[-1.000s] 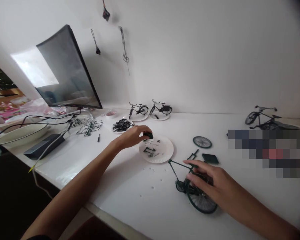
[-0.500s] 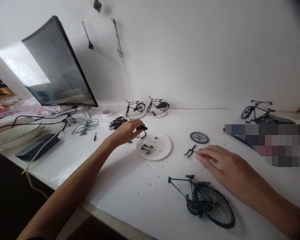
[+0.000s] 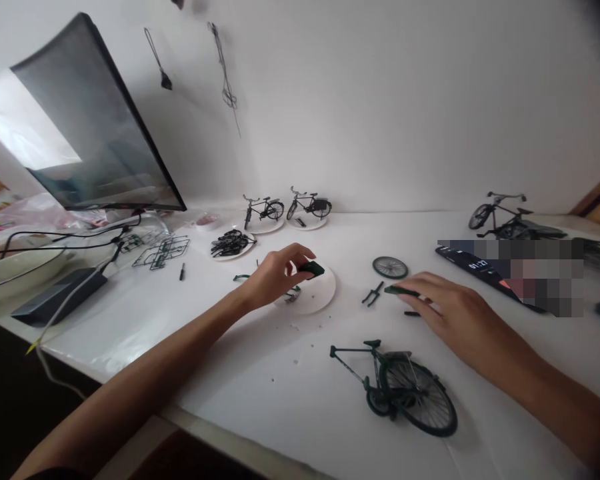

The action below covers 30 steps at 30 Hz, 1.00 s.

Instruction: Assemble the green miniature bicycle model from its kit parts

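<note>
My left hand pinches a small dark green box-shaped part above a white paper plate with small pieces on it. Between thumb and fingers, my right hand grips a thin flat dark green part. A green model bicycle fork lies just left of that hand, and a loose spoked wheel lies behind it. Closer to me rests a green model bicycle frame on its side, with saddle and rear wheel attached. A short dark piece lies under my right fingers.
Two finished model bicycles stand on plates by the wall. Left of them are a plate of black parts, green sprues, a small screwdriver and a monitor. A phone and another model bicycle lie right.
My left hand has moved right, carrying the dark green box-shaped part over the plate. A flat green part now shows in my right hand's fingers. The whole view has shifted slightly.
</note>
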Each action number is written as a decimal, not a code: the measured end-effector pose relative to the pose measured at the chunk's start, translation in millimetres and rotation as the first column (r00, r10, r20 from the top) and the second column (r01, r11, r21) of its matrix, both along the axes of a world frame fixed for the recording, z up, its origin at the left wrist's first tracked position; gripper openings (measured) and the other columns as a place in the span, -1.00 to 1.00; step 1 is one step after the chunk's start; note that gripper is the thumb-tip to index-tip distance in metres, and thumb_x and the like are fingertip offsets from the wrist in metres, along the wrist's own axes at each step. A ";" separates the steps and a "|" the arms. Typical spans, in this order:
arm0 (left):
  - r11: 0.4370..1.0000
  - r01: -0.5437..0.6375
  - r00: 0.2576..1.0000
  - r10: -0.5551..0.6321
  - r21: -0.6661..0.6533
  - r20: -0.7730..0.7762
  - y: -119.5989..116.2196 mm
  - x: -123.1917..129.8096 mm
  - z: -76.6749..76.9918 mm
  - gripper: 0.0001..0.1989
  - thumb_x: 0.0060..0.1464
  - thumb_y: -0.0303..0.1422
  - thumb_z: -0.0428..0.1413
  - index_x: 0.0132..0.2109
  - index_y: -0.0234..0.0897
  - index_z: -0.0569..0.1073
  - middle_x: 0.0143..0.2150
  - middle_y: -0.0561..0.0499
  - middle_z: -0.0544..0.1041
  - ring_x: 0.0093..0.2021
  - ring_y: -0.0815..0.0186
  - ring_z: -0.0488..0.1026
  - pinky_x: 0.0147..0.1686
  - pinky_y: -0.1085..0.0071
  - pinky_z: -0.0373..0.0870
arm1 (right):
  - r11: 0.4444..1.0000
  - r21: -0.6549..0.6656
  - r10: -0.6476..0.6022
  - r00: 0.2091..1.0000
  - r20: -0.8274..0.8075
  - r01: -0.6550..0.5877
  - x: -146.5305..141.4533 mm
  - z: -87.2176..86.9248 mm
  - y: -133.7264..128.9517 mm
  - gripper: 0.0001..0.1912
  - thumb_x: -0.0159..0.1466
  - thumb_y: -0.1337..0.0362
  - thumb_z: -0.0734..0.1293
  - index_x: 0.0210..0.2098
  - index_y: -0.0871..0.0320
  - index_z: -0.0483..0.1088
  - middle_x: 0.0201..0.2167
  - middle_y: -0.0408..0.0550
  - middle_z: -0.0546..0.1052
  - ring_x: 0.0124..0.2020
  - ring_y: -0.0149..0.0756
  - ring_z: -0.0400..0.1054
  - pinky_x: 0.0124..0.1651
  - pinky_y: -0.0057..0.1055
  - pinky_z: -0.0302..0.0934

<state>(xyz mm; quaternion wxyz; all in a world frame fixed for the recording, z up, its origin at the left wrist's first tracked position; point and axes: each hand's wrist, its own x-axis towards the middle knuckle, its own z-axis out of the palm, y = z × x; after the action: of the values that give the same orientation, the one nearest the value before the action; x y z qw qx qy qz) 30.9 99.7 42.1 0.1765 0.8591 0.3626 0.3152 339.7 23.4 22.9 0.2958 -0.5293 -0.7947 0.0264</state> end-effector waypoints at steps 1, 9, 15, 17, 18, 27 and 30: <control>1.000 0.004 1.000 -0.004 -0.021 0.016 -4.0 4.7 -1.5 -0.76 0.22 -0.35 0.14 0.01 -0.27 0.37 -0.20 -0.03 0.59 -0.30 0.38 0.49 -0.32 0.44 0.44 | 0.999 0.030 0.016 0.999 -0.035 -0.015 -5.7 3.3 -3.0 -0.73 0.39 0.15 0.20 -0.08 0.09 0.46 -0.08 0.03 0.53 -0.10 -0.09 0.46 -0.03 -0.12 0.33; 0.974 0.188 0.979 -0.176 -0.130 0.098 -48.9 34.0 5.5 -0.85 0.23 -0.44 0.12 -0.05 -0.29 0.45 -0.20 -0.01 0.56 -0.27 0.38 0.49 -0.31 0.47 0.45 | 0.993 0.001 0.112 0.941 -0.320 -0.118 -55.3 13.9 -32.5 -0.73 0.26 0.21 0.40 -0.04 -0.02 0.43 -0.22 -0.18 0.57 -0.28 -0.32 0.46 -0.20 -0.39 0.33; 0.910 0.384 0.922 -0.367 -0.159 0.128 -61.5 35.1 8.6 -0.68 0.22 -0.50 0.11 0.12 -0.30 0.43 -0.06 -0.10 0.52 -0.11 0.31 0.50 -0.11 0.37 0.52 | 0.982 -0.085 0.124 0.920 -0.371 -0.166 -51.6 15.5 -30.9 -0.85 0.27 0.19 0.40 -0.16 -0.02 0.48 -0.23 -0.18 0.55 -0.24 -0.32 0.43 -0.20 -0.39 0.30; 0.881 0.416 0.907 -0.387 -0.224 0.163 -60.6 33.5 8.4 -0.61 0.21 -0.51 0.13 0.18 -0.29 0.38 0.00 -0.12 0.51 -0.06 0.30 0.51 -0.04 0.34 0.52 | 0.982 -0.097 0.109 0.912 -0.395 -0.159 -50.2 15.4 -29.9 -0.81 0.26 0.18 0.40 -0.11 -0.02 0.49 -0.18 -0.17 0.56 -0.19 -0.31 0.44 -0.15 -0.40 0.32; 0.868 0.428 0.902 -0.391 -0.253 0.184 -59.8 32.8 8.3 -0.59 0.22 -0.51 0.13 0.20 -0.29 0.36 0.01 -0.12 0.51 -0.05 0.30 0.51 -0.02 0.35 0.52 | 0.983 -0.103 0.100 0.909 -0.403 -0.154 -50.5 15.1 -29.9 -0.79 0.27 0.19 0.40 -0.09 -0.02 0.50 -0.16 -0.16 0.56 -0.16 -0.31 0.45 -0.13 -0.40 0.32; 0.890 0.380 0.918 -0.330 -0.253 0.217 -58.8 34.5 6.3 -0.47 0.10 -0.38 0.27 0.21 -0.30 0.38 -0.22 -0.05 0.56 -0.23 0.33 0.51 -0.16 0.36 0.51 | 0.937 -0.307 -0.007 0.870 -0.494 -0.167 -62.4 14.7 -37.3 -0.58 0.35 0.10 0.28 0.17 0.01 0.40 0.01 -0.02 0.56 -0.17 -0.25 0.52 -0.18 -0.36 0.46; 0.903 0.362 0.921 -0.308 -0.230 0.240 -60.0 37.6 4.7 -0.51 0.06 -0.32 0.30 0.14 -0.31 0.44 -0.20 -0.06 0.57 -0.24 0.32 0.50 -0.18 0.36 0.51 | 0.878 -0.414 -0.021 0.844 -0.536 -0.241 -63.2 16.1 -38.5 -0.53 0.37 0.06 0.25 0.24 -0.02 0.33 -0.01 -0.02 0.58 -0.04 -0.16 0.50 -0.01 -0.22 0.44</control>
<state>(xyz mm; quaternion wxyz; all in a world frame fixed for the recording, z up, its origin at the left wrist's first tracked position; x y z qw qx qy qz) 68.5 39.7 46.9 0.3787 0.8409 0.2288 0.3116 276.5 -15.1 39.0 0.3634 -0.5089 -0.6829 0.3775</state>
